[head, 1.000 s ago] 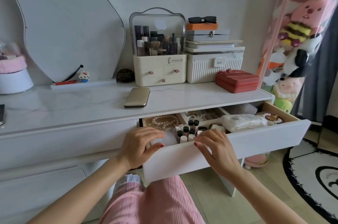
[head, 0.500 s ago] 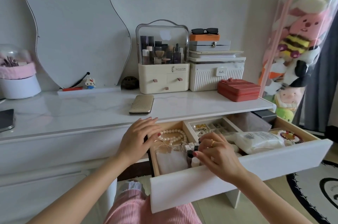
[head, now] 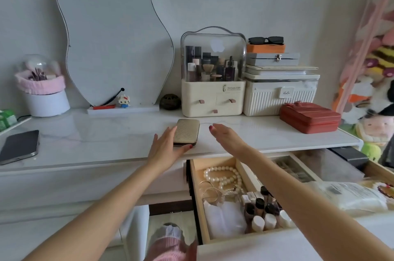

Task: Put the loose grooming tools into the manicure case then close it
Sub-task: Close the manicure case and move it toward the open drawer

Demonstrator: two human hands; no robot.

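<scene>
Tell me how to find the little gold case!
Look at the white table, in front of the cream makeup box. The gold case lies flat near the front edge, with the left hand touching it. It is the only shiny, bumpy gold thing there.

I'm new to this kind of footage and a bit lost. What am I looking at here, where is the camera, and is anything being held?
There is no machine: a person wears one wide-angle camera on the head, looking forward and down, so you see their two bare arms reaching out. The left hand lies against the near left side of a closed gold manicure case, its thumb at the case's near edge; the case rests flat on the white vanity top, not lifted. The right hand hovers open beside the case, holding nothing. Also on the top: a phone, a mirror, a cosmetics organiser and a red zip case. Below, an open drawer shows a pearl necklace and small bottles. No loose grooming tools are plainly visible.
</scene>
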